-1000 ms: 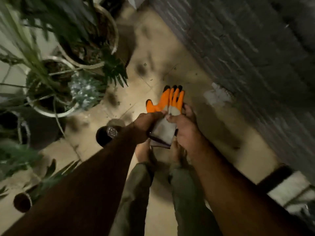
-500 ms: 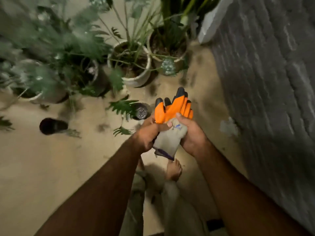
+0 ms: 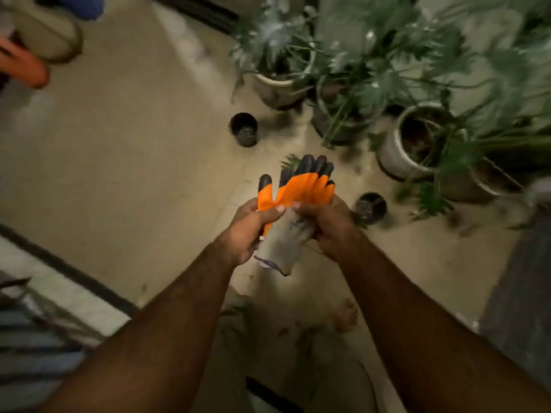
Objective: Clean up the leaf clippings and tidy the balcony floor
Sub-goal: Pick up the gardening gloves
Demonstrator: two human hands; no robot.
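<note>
The leaf clippings point(image 3: 290, 161) lie on the beige balcony floor point(image 3: 134, 174). One fern-like frond shows just beyond the gloved fingertips at centre frame, and darker scraps are scattered near the bare foot point(image 3: 347, 315) at the bottom. They are probably very light, limp and easily torn, and will scatter if swept hard. It seems best to gather them into a heap and lift them by the handful, taking the larger fronds by the stem. Nothing touches them yet. Both hands are busy with a pair of work gloves point(image 3: 298, 192), orange-palmed with black fingertips and a grey knit cuff. The left hand point(image 3: 250, 231) has its fingers curled round the near side and its thumb pressed across the orange palm. The right hand point(image 3: 328, 225) is wrapped round the far side at the base of the fingers (so putting the gloves on looks like the step in hand). Just right of the hands stands a small black pot point(image 3: 371, 207), and another black pot point(image 3: 244, 129) stands above them. A pale ceramic planter point(image 3: 396, 150) and several blurred leafy potted plants point(image 3: 372, 55) crowd the upper right. An orange object point(image 3: 24, 67) sits at the upper left, too blurred to identify.
</note>
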